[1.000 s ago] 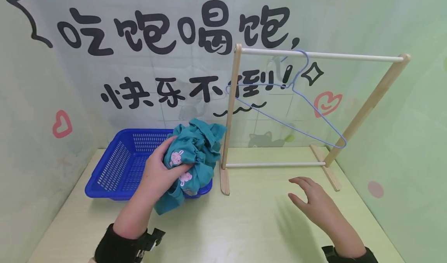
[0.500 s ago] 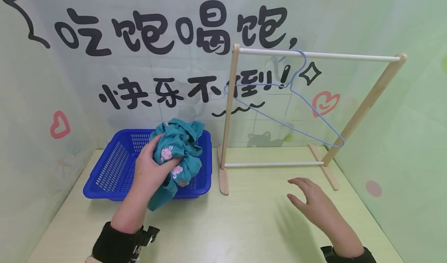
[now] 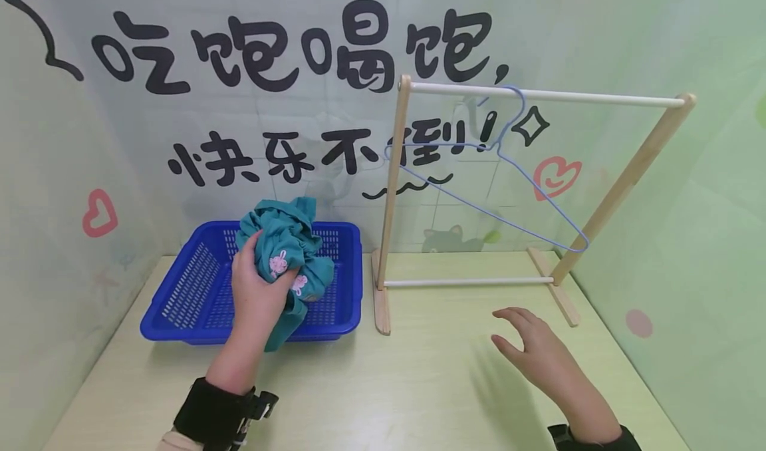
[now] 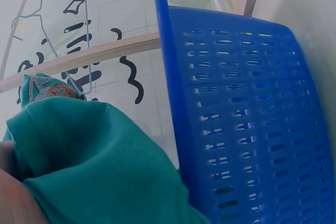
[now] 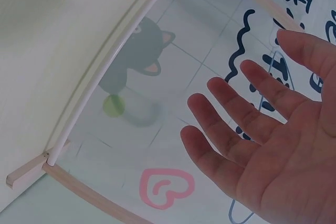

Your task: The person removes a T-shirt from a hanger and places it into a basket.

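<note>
A bunched teal garment [image 3: 281,221] with pink rabbit patches is gripped by my left hand [image 3: 257,295] over the blue plastic basket [image 3: 191,298]. My thumb and fingers press into its folds, and a loose end hangs over the basket's front rim. In the left wrist view the teal cloth [image 4: 115,166] hides most of that hand, beside the basket's slotted wall [image 4: 236,103]. My right hand [image 3: 541,354] hovers above the table at the right, holding nothing. Its fingers [image 5: 215,145] are spread and slightly bent in the right wrist view.
A wooden rack [image 3: 628,178] with white bars stands right of the basket. From its top bar hangs a blue wire hanger [image 3: 524,102]. Printed wall sheets enclose the pale table [image 3: 419,371] at the back and both sides.
My left hand has carried the teal garment leftward, from the basket's right side to over its middle. The right hand stays almost where it was.
</note>
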The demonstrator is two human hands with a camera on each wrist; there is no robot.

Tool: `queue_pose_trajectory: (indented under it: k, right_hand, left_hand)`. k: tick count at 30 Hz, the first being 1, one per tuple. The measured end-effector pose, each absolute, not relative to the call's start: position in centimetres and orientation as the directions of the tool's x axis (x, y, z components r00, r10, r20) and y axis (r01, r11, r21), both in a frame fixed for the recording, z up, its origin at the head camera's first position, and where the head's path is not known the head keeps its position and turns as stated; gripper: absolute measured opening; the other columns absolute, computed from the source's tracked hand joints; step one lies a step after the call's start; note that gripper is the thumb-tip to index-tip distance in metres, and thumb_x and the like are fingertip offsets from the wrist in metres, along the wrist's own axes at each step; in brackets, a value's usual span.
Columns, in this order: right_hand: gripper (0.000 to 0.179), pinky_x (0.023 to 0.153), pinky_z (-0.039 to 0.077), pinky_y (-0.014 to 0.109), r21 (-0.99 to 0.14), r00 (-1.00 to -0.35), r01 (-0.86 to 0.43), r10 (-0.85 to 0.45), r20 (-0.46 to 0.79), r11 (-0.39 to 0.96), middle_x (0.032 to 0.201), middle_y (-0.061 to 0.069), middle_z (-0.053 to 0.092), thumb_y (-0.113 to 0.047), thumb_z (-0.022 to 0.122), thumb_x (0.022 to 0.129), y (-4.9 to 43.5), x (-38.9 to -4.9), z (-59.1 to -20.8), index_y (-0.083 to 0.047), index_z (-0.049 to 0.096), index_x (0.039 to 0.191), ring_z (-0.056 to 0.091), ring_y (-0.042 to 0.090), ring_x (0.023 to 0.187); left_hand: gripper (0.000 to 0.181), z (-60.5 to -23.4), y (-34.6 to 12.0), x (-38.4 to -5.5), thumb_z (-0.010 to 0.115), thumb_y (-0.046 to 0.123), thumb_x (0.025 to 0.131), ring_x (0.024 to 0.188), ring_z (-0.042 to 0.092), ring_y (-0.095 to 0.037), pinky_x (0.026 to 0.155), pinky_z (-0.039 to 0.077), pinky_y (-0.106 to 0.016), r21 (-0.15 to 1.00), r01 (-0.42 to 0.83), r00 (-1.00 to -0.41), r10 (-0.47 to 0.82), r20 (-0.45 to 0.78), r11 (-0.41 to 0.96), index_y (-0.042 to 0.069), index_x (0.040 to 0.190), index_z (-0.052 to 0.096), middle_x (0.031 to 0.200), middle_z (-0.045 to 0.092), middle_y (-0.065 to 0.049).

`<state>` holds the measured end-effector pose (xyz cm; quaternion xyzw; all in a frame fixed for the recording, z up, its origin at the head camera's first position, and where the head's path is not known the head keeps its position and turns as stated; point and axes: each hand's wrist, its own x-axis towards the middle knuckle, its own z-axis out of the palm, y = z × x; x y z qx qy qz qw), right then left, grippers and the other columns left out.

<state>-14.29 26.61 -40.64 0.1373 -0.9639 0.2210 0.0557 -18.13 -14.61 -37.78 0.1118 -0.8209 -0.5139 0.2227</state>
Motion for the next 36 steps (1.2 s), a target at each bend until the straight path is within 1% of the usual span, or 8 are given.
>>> queue_pose_trajectory:
  k: [7, 15, 25, 32, 36]
  right_hand:
    - [0.036, 0.094, 0.044, 0.052, -0.411, -0.950, -0.307, -0.248, 0.190, 0.859, 0.126, 0.010, 0.057, -0.023, 0.065, 0.089, 26.5, -14.5, -41.0, -0.008, 0.060, 0.122, 0.053, 0.033, 0.119]
    - [0.035, 0.094, 0.044, 0.051, -0.404, -0.951, -0.302, -0.243, 0.191, 0.863, 0.125, 0.008, 0.058, -0.024, 0.065, 0.089, 26.3, -14.4, -40.9, -0.009, 0.060, 0.121, 0.054, 0.033, 0.117]
    - [0.037, 0.094, 0.044, 0.053, -0.413, -0.959, -0.280, -0.229, 0.169, 0.867, 0.126, 0.010, 0.057, -0.023, 0.065, 0.089, 26.3, -14.2, -41.2, -0.008, 0.059, 0.122, 0.053, 0.034, 0.118]
    - [0.036, 0.094, 0.044, 0.052, -0.412, -0.956, -0.286, -0.229, 0.183, 0.865, 0.125, 0.010, 0.058, -0.024, 0.065, 0.089, 26.2, -14.1, -41.1, -0.008, 0.060, 0.122, 0.054, 0.033, 0.117]
    - [0.036, 0.094, 0.044, 0.052, -0.416, -0.957, -0.283, -0.226, 0.182, 0.864, 0.125, 0.010, 0.058, -0.024, 0.065, 0.089, 26.1, -14.1, -41.0, -0.008, 0.060, 0.122, 0.054, 0.033, 0.117]
  left_hand:
    - [0.079, -38.3, -14.9, -18.7, 0.074, 0.017, 0.081, 0.132, 0.033, -0.036, 0.106, 0.030, -0.060, 0.895, 0.020, -0.874, -0.426, 0.232, 0.446, 0.020, 0.148, 0.030, 0.143, 0.035, -0.016]
    - [0.081, -39.0, -15.2, -19.3, 0.074, 0.021, 0.081, 0.128, 0.037, -0.037, 0.104, 0.035, -0.059, 0.893, -0.039, -0.888, -0.425, 0.175, 0.448, 0.021, 0.148, 0.029, 0.137, 0.039, -0.018]
    - [0.083, -39.6, -15.4, -19.9, 0.073, 0.027, 0.082, 0.130, 0.034, -0.039, 0.105, 0.032, -0.060, 0.885, -0.095, -0.905, -0.409, 0.113, 0.455, 0.020, 0.149, 0.025, 0.142, 0.033, -0.020]
    - [0.085, -39.9, -15.6, -20.4, 0.073, 0.029, 0.082, 0.131, 0.033, -0.041, 0.106, 0.031, -0.060, 0.881, -0.125, -0.910, -0.407, 0.082, 0.456, 0.019, 0.150, 0.022, 0.143, 0.031, -0.022]
    - [0.083, -39.9, -15.7, -20.6, 0.072, 0.032, 0.082, 0.130, 0.033, -0.041, 0.106, 0.032, -0.060, 0.879, -0.151, -0.914, -0.403, 0.050, 0.452, 0.018, 0.148, 0.025, 0.144, 0.030, -0.023]
